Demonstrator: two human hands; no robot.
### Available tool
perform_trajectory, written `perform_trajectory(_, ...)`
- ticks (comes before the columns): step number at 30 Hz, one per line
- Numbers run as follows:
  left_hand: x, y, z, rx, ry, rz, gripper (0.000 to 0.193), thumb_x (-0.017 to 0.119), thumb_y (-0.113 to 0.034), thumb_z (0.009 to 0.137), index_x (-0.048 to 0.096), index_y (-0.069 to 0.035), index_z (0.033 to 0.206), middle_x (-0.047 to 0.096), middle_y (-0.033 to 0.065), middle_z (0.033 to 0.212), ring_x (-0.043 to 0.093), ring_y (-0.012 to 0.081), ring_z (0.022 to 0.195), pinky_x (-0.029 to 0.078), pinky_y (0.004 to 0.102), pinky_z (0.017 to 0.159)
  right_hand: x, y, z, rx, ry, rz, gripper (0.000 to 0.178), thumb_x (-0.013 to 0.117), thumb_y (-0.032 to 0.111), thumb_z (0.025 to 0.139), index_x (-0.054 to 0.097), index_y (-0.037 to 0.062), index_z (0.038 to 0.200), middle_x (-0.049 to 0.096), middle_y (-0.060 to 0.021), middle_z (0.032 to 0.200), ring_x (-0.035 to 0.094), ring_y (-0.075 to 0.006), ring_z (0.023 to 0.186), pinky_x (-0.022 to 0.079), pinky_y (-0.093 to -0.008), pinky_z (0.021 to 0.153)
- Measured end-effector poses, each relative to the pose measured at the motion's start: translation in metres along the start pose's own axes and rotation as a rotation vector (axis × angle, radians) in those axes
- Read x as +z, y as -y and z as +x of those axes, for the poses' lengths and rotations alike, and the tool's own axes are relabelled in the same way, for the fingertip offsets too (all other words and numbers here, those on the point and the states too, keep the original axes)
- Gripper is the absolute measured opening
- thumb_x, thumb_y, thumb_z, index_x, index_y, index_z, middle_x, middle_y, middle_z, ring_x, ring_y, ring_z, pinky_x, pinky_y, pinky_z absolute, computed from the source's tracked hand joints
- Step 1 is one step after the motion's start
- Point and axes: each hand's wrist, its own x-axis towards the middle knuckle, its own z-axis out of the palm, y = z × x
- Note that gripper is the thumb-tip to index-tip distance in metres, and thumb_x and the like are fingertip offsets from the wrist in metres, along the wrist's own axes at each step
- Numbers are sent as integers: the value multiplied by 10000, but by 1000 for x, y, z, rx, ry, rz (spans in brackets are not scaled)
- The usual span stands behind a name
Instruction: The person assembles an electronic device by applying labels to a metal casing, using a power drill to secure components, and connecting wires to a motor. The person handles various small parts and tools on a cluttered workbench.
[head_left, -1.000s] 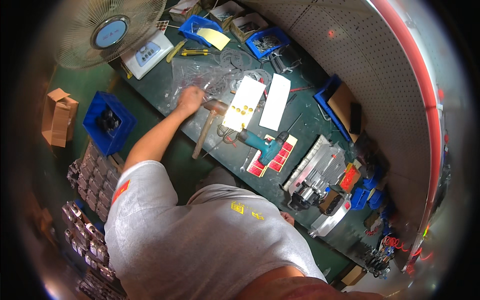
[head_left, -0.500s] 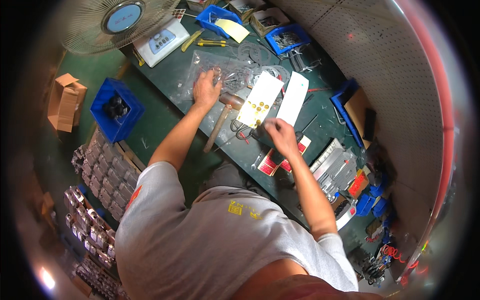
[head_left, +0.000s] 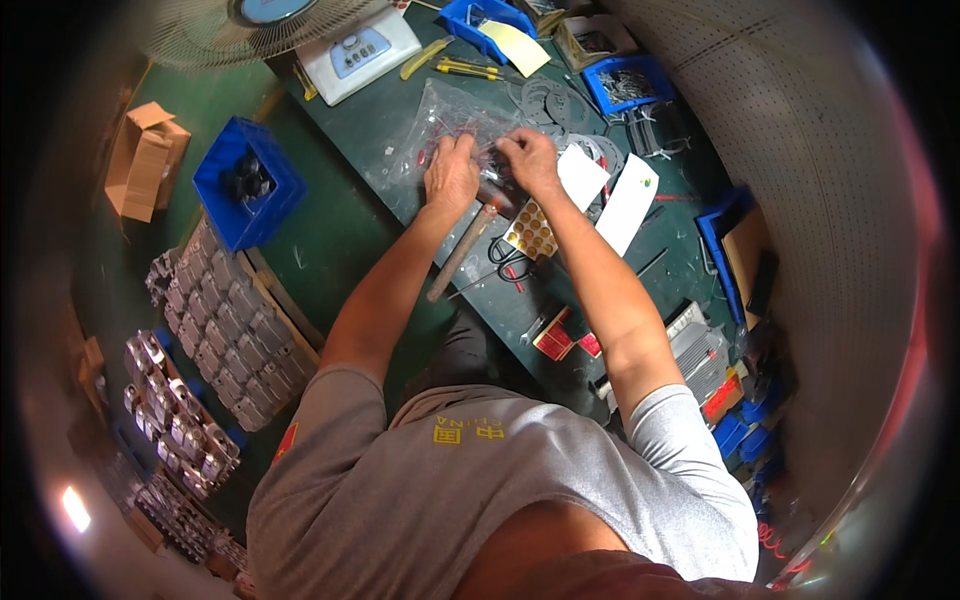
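Over a clear plastic bag on the green workbench, my left hand is closed with its fingers bent down. What it grips among the bag's folds and small metal parts cannot be made out. Just to its right my right hand is closed in a pinch, fingertips turned toward the left hand. Anything in that pinch is too small to tell. Below the hands lie a wooden-handled hammer and a sheet of round gold stickers, partly covered by my right forearm.
A white paper strip lies to the right. Beyond the bag are yellow cutters, a white scale and a blue bin of metal parts. A fan stands far left, a blue crate beside the bench.
My right hand has moved from the sticker sheet up and left, close beside my left hand. The left hand's fingers have drawn together over the bag. The view has shifted a little.
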Motion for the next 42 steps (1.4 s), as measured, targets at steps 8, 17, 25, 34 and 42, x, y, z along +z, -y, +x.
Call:
perform_trajectory(8,8,19,-3,80,-90,-33,204,631,-21,871,668,-97,1057,578,164,1108,608,390,1075,517,488,888,3,26,-42,430,-132,615,168,686,34,921,557,-65,964,684,-145,843,720,-195,720,627,-316,584)
perform_trajectory(17,0,6,-8,49,-66,-11,274,691,-229,863,699,-95,1101,590,159,1144,613,374,1091,525,486,887,9,20,-37,223,-60,461,186,654,137,982,680,-39,930,691,-69,787,665,-124,647,565,-254,576)
perform_trajectory(25,1,9,-1,-6,10,-34,355,710,-202,817,652,-71,1143,554,197,1151,634,433,1000,533,516,853,12,12,-2,230,-54,374,210,609,134,1000,687,-39,911,702,-81,774,664,-125,662,556,-253,587)
perform_trajectory(34,4,18,-9,27,-44,-122,355,678,-126,808,661,-73,1159,556,175,1150,641,423,986,537,514,832,11,16,16,117,49,302,216,618,115,981,699,-45,860,672,-57,722,613,-102,602,498,-266,542)
perform_trajectory(42,8,20,-10,15,-73,-151,360,677,-129,805,664,-85,1162,561,161,1152,639,420,990,537,510,838,3,-2,2,156,81,425,190,596,139,1020,673,-30,980,716,-85,900,638,-100,752,544,-243,646)
